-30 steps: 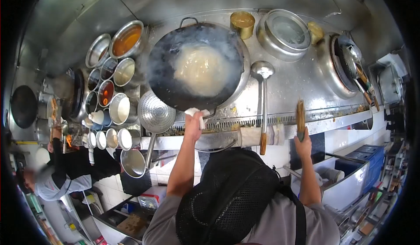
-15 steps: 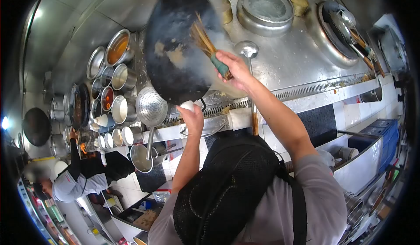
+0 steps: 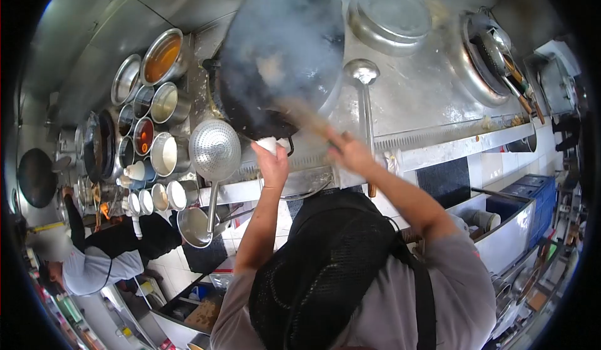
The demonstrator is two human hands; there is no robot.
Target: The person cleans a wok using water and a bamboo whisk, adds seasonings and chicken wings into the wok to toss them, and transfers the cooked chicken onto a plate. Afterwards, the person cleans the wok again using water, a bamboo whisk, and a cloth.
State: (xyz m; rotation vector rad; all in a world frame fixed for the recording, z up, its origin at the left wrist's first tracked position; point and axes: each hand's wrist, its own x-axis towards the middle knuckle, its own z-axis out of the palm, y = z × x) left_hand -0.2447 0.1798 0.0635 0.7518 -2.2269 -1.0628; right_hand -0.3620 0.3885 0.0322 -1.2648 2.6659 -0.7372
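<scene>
A large black wok [image 3: 241, 90] stands on the range in front of me, with thick steam or smoke hiding much of its inside. At its near rim, my left hand [image 3: 273, 167] is closed on a folded white cloth [image 3: 268, 144] against the looped wok handle [image 3: 290, 147]. My right hand [image 3: 352, 155] grips a bamboo wok brush [image 3: 303, 115] by its bound end. The brush is blurred by motion, its bristles over the near part of the wok; whether they touch the metal I cannot tell.
A ladle [image 3: 365, 100] lies right of the wok, near a lidded pot [image 3: 389, 21]. Leftward are a perforated strainer [image 3: 215, 150], several seasoning pots [image 3: 164, 153] and a bowl of orange liquid [image 3: 161, 59]. Another person [image 3: 103, 265] works at the far left.
The brush has swung down and toward me, from high over the wok to its near side. The wok's tilt has changed, and the steam or smoke is thicker. My left hand keeps its hold.
</scene>
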